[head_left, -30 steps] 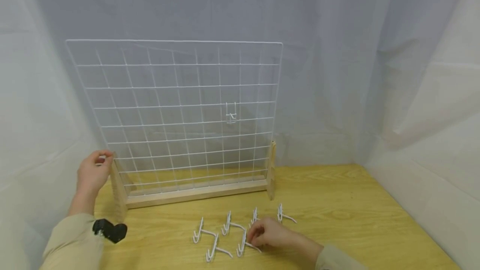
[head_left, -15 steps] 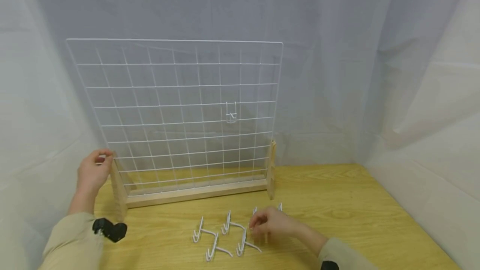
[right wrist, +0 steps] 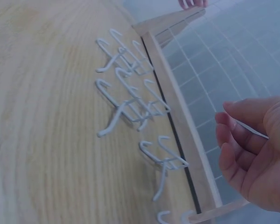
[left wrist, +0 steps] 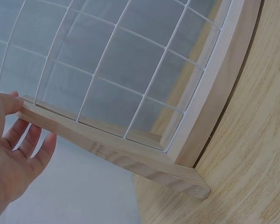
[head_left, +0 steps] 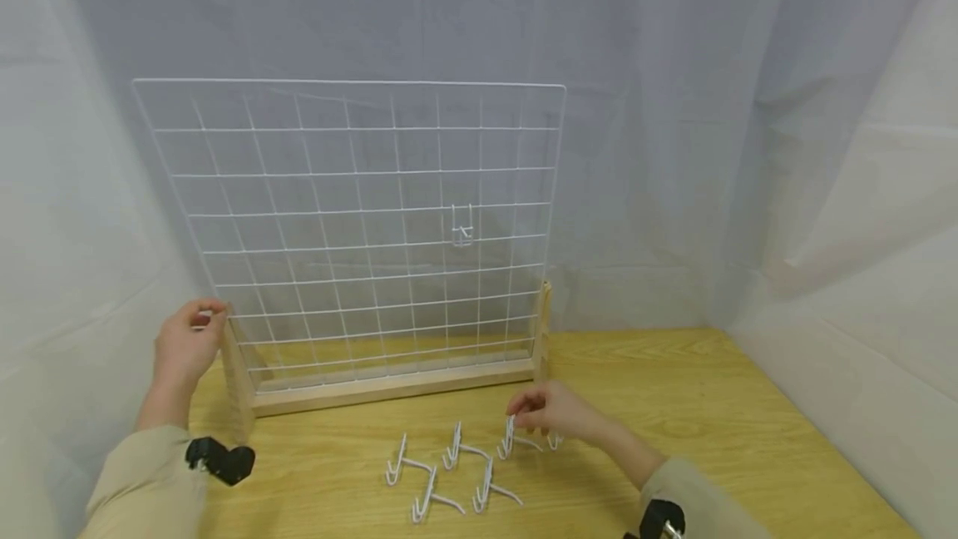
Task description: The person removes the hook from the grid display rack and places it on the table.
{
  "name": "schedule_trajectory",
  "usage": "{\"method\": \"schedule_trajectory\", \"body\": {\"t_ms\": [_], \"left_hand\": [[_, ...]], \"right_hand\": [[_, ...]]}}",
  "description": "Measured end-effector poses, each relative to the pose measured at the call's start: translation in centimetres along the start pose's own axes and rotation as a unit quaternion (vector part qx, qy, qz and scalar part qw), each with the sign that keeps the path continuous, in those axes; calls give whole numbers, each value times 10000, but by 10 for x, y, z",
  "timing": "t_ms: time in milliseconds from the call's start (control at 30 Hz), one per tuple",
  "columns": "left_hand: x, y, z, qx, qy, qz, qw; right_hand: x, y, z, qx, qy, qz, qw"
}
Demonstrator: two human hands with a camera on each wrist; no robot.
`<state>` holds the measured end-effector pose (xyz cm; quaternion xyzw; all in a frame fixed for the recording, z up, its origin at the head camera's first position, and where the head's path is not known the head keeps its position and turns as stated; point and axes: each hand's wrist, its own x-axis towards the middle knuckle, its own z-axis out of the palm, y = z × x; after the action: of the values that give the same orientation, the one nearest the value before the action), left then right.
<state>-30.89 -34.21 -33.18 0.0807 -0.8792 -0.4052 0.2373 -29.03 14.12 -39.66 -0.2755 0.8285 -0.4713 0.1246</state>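
Observation:
My left hand pinches the top of the left leg of a wooden stand; in the left wrist view the thumb lies over the wood with fingers below. The stand holds up a white wire grid panel, with one white wire hook hung right of its middle. Several more hooks lie on the table before it. My right hand hovers over the right-hand ones, near a hook and partly covering another hook. In the right wrist view its loosely curled fingers are apart from the hooks.
The wooden table spreads to the right of the hooks. A pale sheet hangs behind the panel and along both sides. The right leg of the stand rises behind my right hand.
My right hand has moved away from the front hook, back towards the panel, uncovering the hook at its left. My left hand, the panel and the hooks have stayed in place.

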Motion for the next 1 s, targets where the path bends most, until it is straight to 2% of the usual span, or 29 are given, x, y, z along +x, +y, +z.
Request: {"method": "schedule_trajectory", "body": {"t_ms": [267, 700, 1000], "left_hand": [[-1, 0, -1, 5, 63, 103, 9999], [-1, 0, -1, -13, 191, 99, 9998], [-1, 1, 0, 36, 104, 46, 9999]], "right_hand": [[1, -4, -15, -199, 178, -64, 9996], [8, -12, -34, -51, 507, -203, 9985], [10, -21, -45, -32, 672, -230, 9975]]}}
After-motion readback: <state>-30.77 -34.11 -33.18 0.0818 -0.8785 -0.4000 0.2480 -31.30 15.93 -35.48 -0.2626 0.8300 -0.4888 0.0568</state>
